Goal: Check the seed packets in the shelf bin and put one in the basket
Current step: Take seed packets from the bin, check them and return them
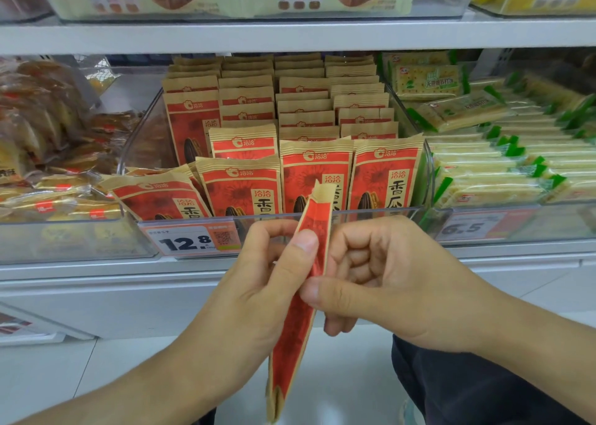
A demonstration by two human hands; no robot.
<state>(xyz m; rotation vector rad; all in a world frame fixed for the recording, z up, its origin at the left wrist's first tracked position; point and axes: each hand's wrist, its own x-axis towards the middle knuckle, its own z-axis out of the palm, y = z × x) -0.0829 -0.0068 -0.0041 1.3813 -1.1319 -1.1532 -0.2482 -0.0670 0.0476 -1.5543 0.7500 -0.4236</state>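
Below the shelf's front edge, we hold one seed packet [300, 311] edge-on between both hands. Our left hand [258, 282] grips it with the thumb pressed on the red face and the fingers curled behind. Just to its right, our right hand [380, 279] pinches the same packet, thumb on the near side and fingers folded round the far edge. Behind the packet, the clear shelf bin [429, 166] holds rows of upright matching packets, with a price tag [190, 240] on its front. Right of that bin lie green-trimmed cracker packs [483, 173].
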